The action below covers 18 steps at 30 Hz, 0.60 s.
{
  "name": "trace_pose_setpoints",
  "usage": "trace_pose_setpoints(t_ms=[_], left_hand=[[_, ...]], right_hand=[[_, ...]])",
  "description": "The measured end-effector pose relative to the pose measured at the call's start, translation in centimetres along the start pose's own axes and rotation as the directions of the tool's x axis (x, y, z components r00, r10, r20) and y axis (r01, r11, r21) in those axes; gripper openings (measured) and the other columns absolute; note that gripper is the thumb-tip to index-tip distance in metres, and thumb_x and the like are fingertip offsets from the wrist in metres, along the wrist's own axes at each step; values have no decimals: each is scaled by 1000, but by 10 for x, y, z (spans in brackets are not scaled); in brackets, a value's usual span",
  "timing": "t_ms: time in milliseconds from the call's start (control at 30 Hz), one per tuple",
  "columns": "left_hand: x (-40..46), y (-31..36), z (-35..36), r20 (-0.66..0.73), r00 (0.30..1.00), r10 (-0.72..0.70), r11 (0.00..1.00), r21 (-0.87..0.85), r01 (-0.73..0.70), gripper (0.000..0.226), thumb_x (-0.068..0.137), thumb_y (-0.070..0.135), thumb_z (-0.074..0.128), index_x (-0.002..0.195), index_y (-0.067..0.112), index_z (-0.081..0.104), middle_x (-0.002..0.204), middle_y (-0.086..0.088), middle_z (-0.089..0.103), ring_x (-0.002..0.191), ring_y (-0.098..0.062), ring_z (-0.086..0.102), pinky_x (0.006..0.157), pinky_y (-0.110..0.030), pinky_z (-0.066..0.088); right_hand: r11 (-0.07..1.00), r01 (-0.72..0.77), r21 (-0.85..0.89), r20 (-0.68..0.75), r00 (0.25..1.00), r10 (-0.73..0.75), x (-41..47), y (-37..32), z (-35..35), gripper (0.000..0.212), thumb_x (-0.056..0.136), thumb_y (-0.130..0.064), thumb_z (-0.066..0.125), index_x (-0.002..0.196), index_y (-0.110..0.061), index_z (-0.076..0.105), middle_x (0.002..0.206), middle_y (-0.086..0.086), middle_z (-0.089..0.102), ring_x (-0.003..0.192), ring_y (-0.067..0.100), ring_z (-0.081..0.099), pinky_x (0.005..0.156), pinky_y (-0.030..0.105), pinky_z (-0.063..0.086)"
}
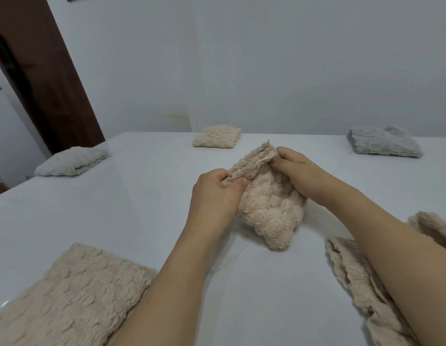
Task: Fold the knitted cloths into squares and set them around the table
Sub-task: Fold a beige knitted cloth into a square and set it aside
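While the desk (147,216) is read from left to right, a white folded cloth (72,161) is seen at its far left edge, and a large beige cloth (74,290) lies flat at the near left corner. A beige folded square (217,136) is set at the far edge, near the middle.

At the centre, the beige cloth being folded (269,208) is held partly raised, its lower end resting on the desk. Its upper edge is pinched by the left hand (214,193), thumb and fingers curled round the bunched layers at the left corner. The same edge is gripped at its right corner by the right hand (295,168), fingers curled over the fabric. Neither hand is open; both are closed on this one cloth.

Further right, a grey folded cloth (384,142) is placed at the far right edge, and a loose beige cloth (361,283) lies unfolded beneath the right forearm.

The step in hand is judged to be the squaring of a fold. For a good result, the two pinched corners should be drawn apart until the edge is taut, then the layers lined up before the cloth is laid down. The thick, nubbly knit is likely to slip and bulge, so the fold should be pressed flat along its crease. The loose cloth should be kept free of the forearm so that it is not dragged.
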<state>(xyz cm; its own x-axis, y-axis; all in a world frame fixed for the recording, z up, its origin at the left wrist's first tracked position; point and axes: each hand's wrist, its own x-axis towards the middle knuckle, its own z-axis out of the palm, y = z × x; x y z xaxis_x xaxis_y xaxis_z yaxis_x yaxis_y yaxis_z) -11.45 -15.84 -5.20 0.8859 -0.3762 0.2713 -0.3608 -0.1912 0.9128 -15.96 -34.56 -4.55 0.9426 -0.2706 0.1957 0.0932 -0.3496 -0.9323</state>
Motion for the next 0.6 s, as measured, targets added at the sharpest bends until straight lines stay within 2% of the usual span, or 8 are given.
trace_pose_setpoints(t_ms=[67,133,167,267,400,467,533,600], left_hand=[[1,-2,1,-18,1000,16,1000,-4,-16,18,84,30,71,75,14,67,74,-15,71,66,-34,66,68,-50,55],[1,-3,1,-30,999,31,1000,0,-31,20,84,32,69,77,14,65,76,-15,70,74,-38,66,71,-53,54],[1,-3,2,-35,999,37,999,0,-37,20,86,32,69,78,13,64,77,-15,70,76,-38,65,71,-53,54],[1,-5,2,-33,999,28,1000,-3,-28,20,86,33,69,78,15,64,77,-11,71,76,-35,67,73,-53,55],[1,-4,1,25,999,-30,999,-30,30,22,77,38,74,73,17,68,73,-7,73,74,-32,70,75,-51,57],[1,-1,-2,68,997,-39,995,-85,44,30,79,34,78,67,11,65,66,-5,68,64,-26,65,67,-44,54],[-1,5,-6,149,988,-42,988,-141,64,46,79,41,78,69,-1,59,66,-6,56,62,-19,53,64,-34,43],[-3,9,-8,243,969,-34,989,-134,68,58,77,47,75,75,-9,57,72,-4,50,66,-17,44,64,-29,36]], right_hand=[[999,-1,34,31,1000,0,-3,-4,1,38,94,-40,56,109,-5,60,113,17,68,105,32,66,97,53,48],[1000,5,10,64,998,-5,-4,-5,3,58,84,-52,60,112,-1,56,115,22,64,106,36,64,96,56,47],[1000,16,4,87,996,-17,-4,-5,3,59,83,-51,62,114,-2,56,114,21,65,104,35,65,95,54,49],[999,45,11,120,992,-46,-4,-4,4,42,89,-39,63,117,-9,57,112,13,69,102,26,68,93,47,53],[995,92,-24,63,994,-90,-1,-1,5,19,97,-30,54,110,-16,58,107,13,68,98,25,68,89,45,55],[989,98,-107,15,995,-97,0,1,6,23,99,-38,50,108,-18,56,105,10,68,99,24,66,90,46,53],[975,130,-181,-93,985,-148,1,2,7,36,98,-48,43,106,-14,54,102,5,66,95,19,64,88,42,52],[957,184,-224,-186,956,-228,-1,3,6,42,98,-50,40,100,-8,50,88,5,62,79,16,58,76,37,50]])
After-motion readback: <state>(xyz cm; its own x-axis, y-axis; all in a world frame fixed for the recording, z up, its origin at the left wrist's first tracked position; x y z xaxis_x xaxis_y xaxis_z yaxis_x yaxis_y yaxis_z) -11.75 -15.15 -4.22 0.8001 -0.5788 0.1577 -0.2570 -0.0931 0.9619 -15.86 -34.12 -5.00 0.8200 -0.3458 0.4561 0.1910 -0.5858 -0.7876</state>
